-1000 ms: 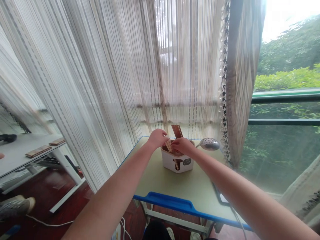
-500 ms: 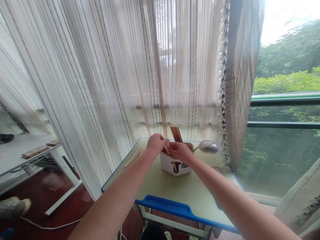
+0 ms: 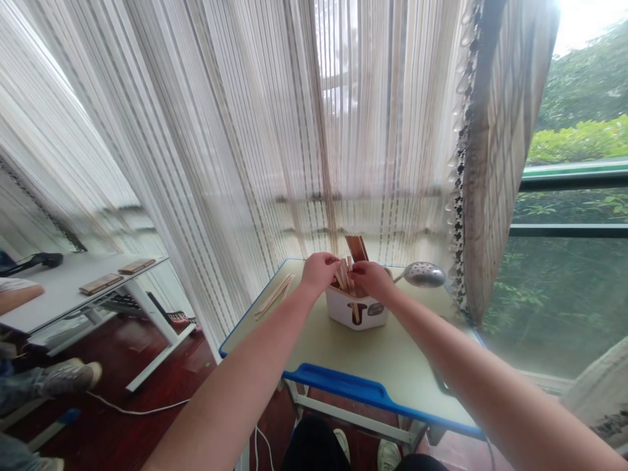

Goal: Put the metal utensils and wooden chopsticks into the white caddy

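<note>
A white utensil holder (image 3: 342, 310) with a dark cutout in its front stands on the small desk. Light wooden chopsticks (image 3: 345, 278) stand in it, their lower ends showing through the cutout. My left hand (image 3: 320, 269) pinches these chopsticks from the left, near their tops. From the right, my right hand (image 3: 373, 280) has its fingers closed on the same bunch, fingertips partly hidden. Behind my hands rise dark brown chopsticks (image 3: 356, 247). A perforated ladle (image 3: 424, 275) leans out over the holder's right side. More light chopsticks (image 3: 275, 296) lie on the desk to the left.
The cream desk (image 3: 314, 347) has a blue front edge with a pen groove (image 3: 341, 383). Sheer striped curtains (image 3: 235, 131) hang behind it, and a window is at right. Another person's arm (image 3: 19, 294) rests at a white table (image 3: 59, 288) on the left. A cable (image 3: 142, 412) crosses the floor.
The view has shifted, showing more of the left side. My hands remain at the holder, and the light chopsticks between them now fan out and show more clearly.
</note>
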A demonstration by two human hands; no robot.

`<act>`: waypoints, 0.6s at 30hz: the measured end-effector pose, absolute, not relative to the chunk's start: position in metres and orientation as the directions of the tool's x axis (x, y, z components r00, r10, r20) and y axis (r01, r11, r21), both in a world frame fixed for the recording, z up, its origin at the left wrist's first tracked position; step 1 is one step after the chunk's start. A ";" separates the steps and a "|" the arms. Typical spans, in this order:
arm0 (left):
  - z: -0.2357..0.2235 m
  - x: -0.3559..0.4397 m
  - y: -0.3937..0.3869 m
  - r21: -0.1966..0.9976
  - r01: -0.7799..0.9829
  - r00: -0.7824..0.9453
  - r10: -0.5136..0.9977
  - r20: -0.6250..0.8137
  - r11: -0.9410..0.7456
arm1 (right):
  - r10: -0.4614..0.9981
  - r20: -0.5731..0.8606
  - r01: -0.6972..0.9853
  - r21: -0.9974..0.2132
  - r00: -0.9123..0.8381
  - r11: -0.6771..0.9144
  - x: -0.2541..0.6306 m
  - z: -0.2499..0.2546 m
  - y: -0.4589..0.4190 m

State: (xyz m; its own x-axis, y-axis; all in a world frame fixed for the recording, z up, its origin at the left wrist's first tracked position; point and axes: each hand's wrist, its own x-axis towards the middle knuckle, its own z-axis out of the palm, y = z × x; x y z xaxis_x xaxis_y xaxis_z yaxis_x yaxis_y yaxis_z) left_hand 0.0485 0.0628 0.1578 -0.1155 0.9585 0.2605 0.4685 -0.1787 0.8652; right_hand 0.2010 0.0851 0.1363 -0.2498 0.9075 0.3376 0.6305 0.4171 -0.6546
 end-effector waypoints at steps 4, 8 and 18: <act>0.155 0.044 0.068 0.821 0.555 -0.118 0.963 0.242 -0.138 | 0.899 0.336 0.602 -0.668 -0.280 0.437 0.202 0.137 0.083; 0.143 0.043 0.073 0.834 0.543 -0.097 0.978 0.183 -0.102 | 0.887 0.312 0.529 -0.717 -0.339 0.454 0.199 0.134 0.080; 0.136 0.043 0.074 0.830 0.540 -0.084 0.972 0.219 -0.140 | 0.894 0.289 0.452 -0.784 -0.342 0.426 0.190 0.138 0.083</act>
State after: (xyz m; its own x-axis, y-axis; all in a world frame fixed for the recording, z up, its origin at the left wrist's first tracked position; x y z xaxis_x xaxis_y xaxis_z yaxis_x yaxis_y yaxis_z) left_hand 0.0434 0.0736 0.1364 -0.0845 0.9721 0.2189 0.5399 -0.1399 0.8300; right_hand 0.1899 0.0829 0.1384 -0.3420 0.8943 0.2886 0.4517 0.4257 -0.7841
